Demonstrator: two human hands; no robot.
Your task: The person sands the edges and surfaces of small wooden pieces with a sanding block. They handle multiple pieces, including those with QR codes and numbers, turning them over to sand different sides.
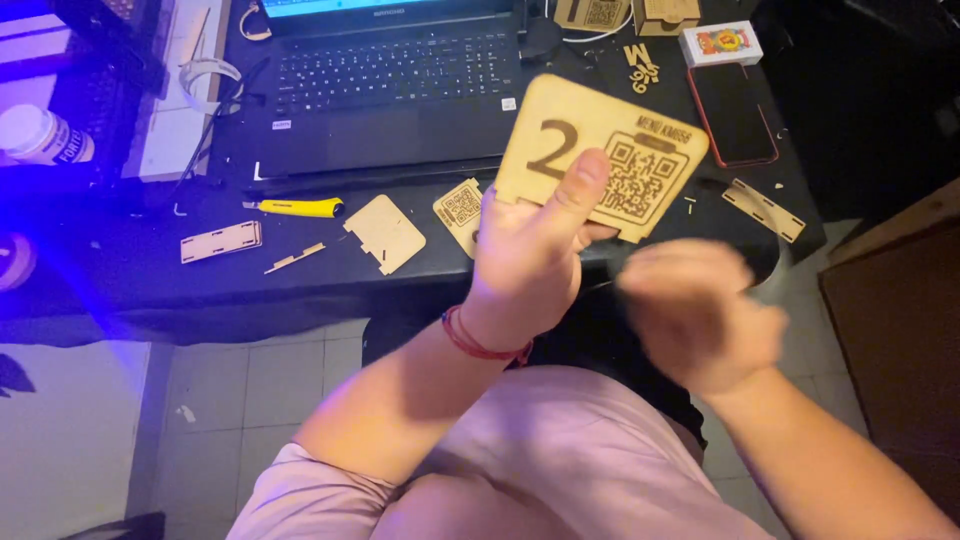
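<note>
While the person sat at the dark desk (pixel 120 280), the left hand (pixel 530 255) held up a wooden plaque (pixel 590 150), a rounded square of pale plywood with a large engraved numeral and a square matrix code. The fingers were curled behind the panel and the thumb (pixel 578 190) pressed flat on its face, just beside the numeral, so the hand was closed firmly on it. The right hand (pixel 700 315) was a blur below and to the right of the plaque, apart from it; I could not tell how far open it was or whether it held anything.

To my eye, holding the panel well meant keeping that thumb off the code and gripping near the lower edge, with the face tilted toward the eyes. The plaque hung above the desk's front edge, in front of the laptop (pixel 390 90).

On the desk lay a yellow utility knife (pixel 300 207), several small plywood pieces (pixel 385 233), a smaller coded tile (pixel 460 208) just left of the held hand, a phone in a red case (pixel 735 115), and a card box (pixel 720 43) behind it.
</note>
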